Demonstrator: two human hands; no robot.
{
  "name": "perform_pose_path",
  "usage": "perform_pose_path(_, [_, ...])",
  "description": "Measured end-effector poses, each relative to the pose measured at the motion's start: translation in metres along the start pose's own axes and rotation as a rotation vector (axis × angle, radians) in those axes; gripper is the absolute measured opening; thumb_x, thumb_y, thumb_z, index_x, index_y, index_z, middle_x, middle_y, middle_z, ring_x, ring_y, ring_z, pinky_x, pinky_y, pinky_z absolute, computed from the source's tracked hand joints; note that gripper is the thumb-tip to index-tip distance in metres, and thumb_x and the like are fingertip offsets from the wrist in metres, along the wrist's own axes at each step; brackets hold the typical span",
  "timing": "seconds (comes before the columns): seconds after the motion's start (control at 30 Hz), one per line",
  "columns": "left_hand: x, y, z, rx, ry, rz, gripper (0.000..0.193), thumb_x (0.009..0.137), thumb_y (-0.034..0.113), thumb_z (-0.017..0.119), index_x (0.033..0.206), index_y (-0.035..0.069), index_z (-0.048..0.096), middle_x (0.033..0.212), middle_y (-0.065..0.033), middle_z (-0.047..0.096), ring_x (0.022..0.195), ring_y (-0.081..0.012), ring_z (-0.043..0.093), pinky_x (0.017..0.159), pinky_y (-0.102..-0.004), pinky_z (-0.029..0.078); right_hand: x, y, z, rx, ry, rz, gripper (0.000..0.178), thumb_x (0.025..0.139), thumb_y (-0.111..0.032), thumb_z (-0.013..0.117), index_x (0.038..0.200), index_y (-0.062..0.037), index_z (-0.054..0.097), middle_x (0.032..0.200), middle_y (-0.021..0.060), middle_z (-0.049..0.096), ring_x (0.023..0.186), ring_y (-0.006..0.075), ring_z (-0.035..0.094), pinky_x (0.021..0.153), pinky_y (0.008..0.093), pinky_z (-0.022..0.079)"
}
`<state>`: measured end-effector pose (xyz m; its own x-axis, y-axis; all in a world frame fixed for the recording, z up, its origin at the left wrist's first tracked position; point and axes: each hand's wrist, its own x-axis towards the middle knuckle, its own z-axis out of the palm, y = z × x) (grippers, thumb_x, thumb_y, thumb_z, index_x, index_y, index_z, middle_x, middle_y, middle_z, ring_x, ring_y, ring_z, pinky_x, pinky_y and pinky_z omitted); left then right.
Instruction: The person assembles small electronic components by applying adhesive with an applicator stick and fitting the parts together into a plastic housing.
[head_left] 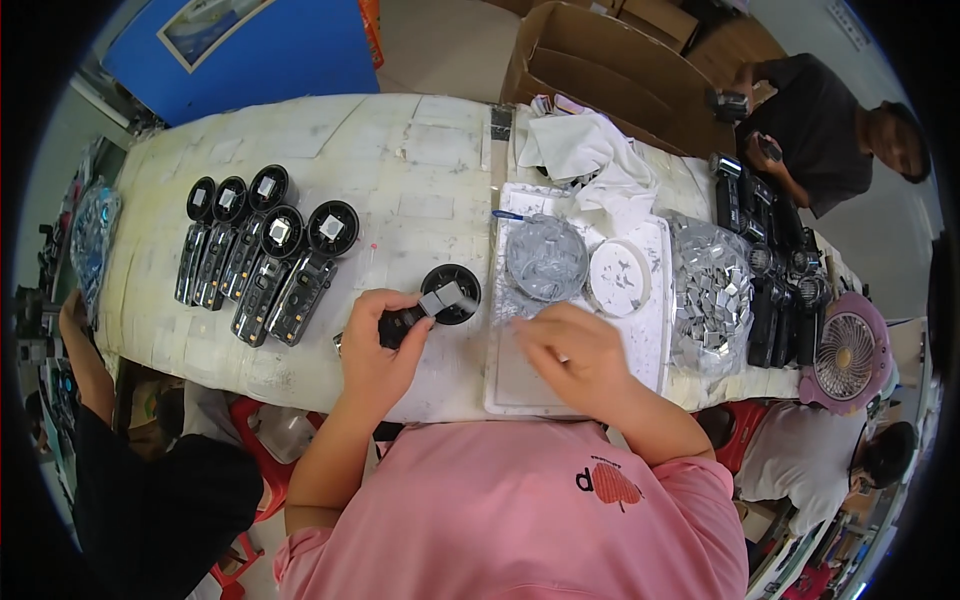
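Observation:
My left hand point(378, 345) is closed round the dark body of a black device with a round, cup-shaped head point(471, 285). A grey, square-faced block point(440, 299) shows between my left fingertips and that head; I cannot tell whether it touches the head. My right hand point(578, 352) is over the near part of a white tray point(575, 398), its fingers curled in and the fingertips blurred. Whatever they pinch, if anything, cannot be made out. Beyond it on the tray are a round tub of grey material point(546, 257) and a white ring-shaped roll or lid point(618, 279).
Several similar black devices point(290, 297) lie to the left, white squares in their heads. Right of the tray are a clear bag of small metallic squares point(711, 297), dark devices point(770, 318) and a purple fan point(846, 353). White cloths point(590, 155) lie behind. Other people sit or stand around.

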<state>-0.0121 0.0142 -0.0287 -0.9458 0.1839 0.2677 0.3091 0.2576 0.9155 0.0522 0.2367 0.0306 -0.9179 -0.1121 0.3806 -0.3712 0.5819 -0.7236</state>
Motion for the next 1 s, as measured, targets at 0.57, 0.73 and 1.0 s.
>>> perform_pose_path(0.57, [0.030,0.034,0.014,0.713,-0.181,0.587,0.022,0.070,0.006,0.071,0.091,0.009,0.066,0.101,-0.0010,0.060,0.109,-0.0254,0.051,0.097,-0.0502,0.033,-0.034,0.036,-0.037,0.459,0.273,0.575,0.018,0.086,-0.002,0.067,0.103,0.0016,0.071,0.081,0.0056,0.064,0.065,0.0090,0.057,0.056,0.0232,0.043])
perform_pose_path(0.73, [0.024,0.028,0.013,0.624,-0.194,0.540,0.025,0.071,0.007,0.071,0.095,0.008,0.067,0.103,-0.0027,0.059,0.107,-0.0263,0.053,0.096,-0.0501,0.034,-0.041,0.045,-0.038,-0.286,0.264,0.248,0.016,0.083,0.000,0.068,0.099,0.0014,0.071,0.083,0.0099,0.064,0.065,0.0185,0.060,0.057,0.0272,0.047])
perform_pose_path(1.0, [0.023,0.025,0.014,0.629,-0.176,0.588,0.029,0.071,0.006,0.071,0.099,0.007,0.066,0.105,-0.0038,0.059,0.106,-0.0265,0.054,0.094,-0.0496,0.036,-0.062,0.050,-0.030,-0.640,0.068,-0.006,0.005,0.079,-0.001,0.070,0.081,0.0008,0.066,0.073,0.0107,0.056,0.063,0.0288,0.056,0.054,0.0378,0.046])
